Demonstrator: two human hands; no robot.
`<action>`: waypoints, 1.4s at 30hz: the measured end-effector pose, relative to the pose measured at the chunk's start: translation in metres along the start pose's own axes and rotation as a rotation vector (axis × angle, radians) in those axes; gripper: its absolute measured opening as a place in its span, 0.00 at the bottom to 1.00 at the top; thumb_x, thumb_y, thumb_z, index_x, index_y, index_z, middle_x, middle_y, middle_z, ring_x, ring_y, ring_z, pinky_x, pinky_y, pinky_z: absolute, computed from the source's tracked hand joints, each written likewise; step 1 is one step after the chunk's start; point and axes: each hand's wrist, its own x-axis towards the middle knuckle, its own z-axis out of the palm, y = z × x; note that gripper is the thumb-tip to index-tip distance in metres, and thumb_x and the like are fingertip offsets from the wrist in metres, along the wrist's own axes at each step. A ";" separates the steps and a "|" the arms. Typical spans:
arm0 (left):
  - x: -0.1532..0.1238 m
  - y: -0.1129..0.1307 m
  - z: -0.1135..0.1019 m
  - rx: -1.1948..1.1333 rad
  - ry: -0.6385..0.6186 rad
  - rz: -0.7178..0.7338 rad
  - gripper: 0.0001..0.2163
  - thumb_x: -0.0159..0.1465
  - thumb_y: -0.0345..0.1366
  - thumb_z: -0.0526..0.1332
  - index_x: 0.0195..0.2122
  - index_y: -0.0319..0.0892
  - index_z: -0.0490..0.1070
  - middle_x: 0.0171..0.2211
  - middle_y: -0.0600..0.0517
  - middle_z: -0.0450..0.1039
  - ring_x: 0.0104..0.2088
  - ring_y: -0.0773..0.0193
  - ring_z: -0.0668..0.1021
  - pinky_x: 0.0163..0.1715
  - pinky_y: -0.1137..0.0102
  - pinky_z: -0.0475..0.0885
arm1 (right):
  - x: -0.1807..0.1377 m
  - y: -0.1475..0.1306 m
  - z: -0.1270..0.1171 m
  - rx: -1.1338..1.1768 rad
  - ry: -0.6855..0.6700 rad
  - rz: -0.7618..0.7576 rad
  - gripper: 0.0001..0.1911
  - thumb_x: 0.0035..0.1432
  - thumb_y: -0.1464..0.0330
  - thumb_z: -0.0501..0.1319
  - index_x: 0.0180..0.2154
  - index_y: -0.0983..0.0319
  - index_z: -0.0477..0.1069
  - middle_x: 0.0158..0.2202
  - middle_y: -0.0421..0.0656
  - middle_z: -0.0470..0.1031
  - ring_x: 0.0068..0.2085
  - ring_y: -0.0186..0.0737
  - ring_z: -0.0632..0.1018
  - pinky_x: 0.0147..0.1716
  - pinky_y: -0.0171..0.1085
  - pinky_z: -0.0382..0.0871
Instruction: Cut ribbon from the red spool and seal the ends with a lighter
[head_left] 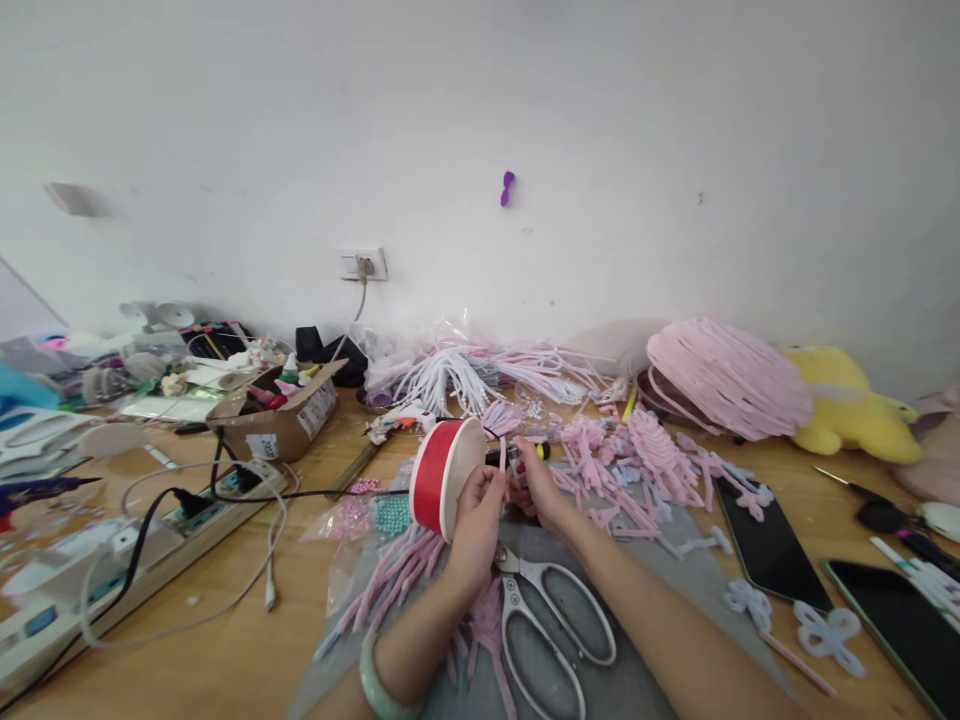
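My left hand (480,505) is closed, its fingertips pinching a short pale pink strip (503,452) that looks like a pipe cleaner. Close against it, my right hand (538,487) is closed too; a small, partly metallic thing shows at its fingertips, too hidden to name. A spool of red ribbon (437,475) stands on its edge just left of my left hand, overlapped by it. Below both hands lie large scissors (551,625) with pale handles, their blades mostly hidden. Pink pipe cleaners (394,580) lie under the spool and my left wrist.
Bent pink pipe-cleaner pieces (637,460) spread at right, beside two phones (772,545). White pipe cleaners (450,375) lie at the back. A power strip (150,560) with cables, an open cardboard box (277,420) and bead bags (390,515) occupy the left. A yellow plush (847,405) sits back right.
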 end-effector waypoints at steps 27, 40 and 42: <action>-0.002 0.000 0.001 -0.018 -0.010 -0.012 0.08 0.52 0.37 0.57 0.19 0.42 0.60 0.16 0.59 0.60 0.19 0.72 0.63 0.22 0.77 0.60 | 0.003 0.005 -0.003 -0.015 0.003 -0.045 0.28 0.53 0.50 0.41 0.12 0.62 0.54 0.09 0.36 0.51 0.11 0.24 0.49 0.10 0.26 0.35; 0.000 0.000 0.002 0.001 0.003 -0.029 0.10 0.51 0.40 0.58 0.18 0.42 0.60 0.16 0.59 0.59 0.19 0.71 0.64 0.22 0.76 0.59 | 0.000 0.003 -0.002 -0.033 -0.001 -0.029 0.28 0.53 0.49 0.40 0.13 0.62 0.53 0.08 0.36 0.50 0.11 0.25 0.49 0.11 0.27 0.35; 0.000 0.000 0.002 0.006 0.002 -0.034 0.11 0.50 0.41 0.58 0.18 0.42 0.60 0.16 0.59 0.59 0.19 0.71 0.64 0.22 0.76 0.59 | -0.001 0.003 -0.002 -0.037 0.000 -0.029 0.28 0.53 0.49 0.39 0.13 0.61 0.53 0.08 0.36 0.50 0.11 0.25 0.48 0.11 0.27 0.35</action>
